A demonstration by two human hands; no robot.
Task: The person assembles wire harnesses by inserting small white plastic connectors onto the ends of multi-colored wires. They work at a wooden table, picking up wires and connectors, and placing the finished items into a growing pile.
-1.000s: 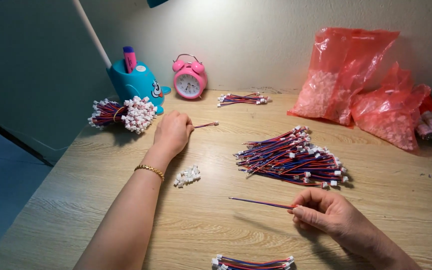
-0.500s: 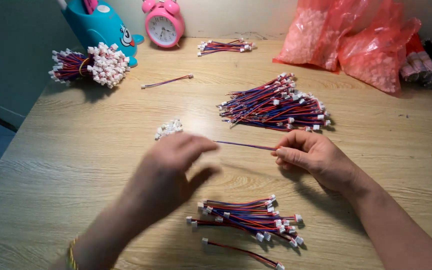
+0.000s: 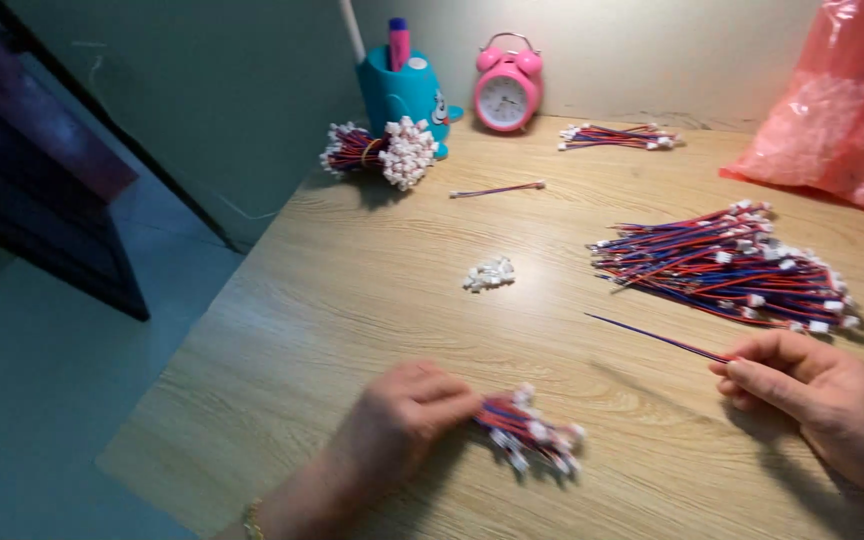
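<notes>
The left hand, low in the frame and blurred, is closed on one end of a small bundle of red and blue wires with white plugs; the bundle lies on the wooden worktop just right of the fingers. The right hand, at the lower right, pinches a single wire between thumb and fingers; the wire slants up and to the left, clear of the bundle.

Above the right hand, at the right middle of the frame, lies a big heap of the same wires. A few loose white plugs sit near the centre, well apart from both hands. Farther up, one stray wire lies alone, and a thin bunch rests near the wall. At the upper middle a tied bunch lies beside a teal pen cup, with a pink alarm clock just to its right. A pink plastic bag fills the upper right corner
</notes>
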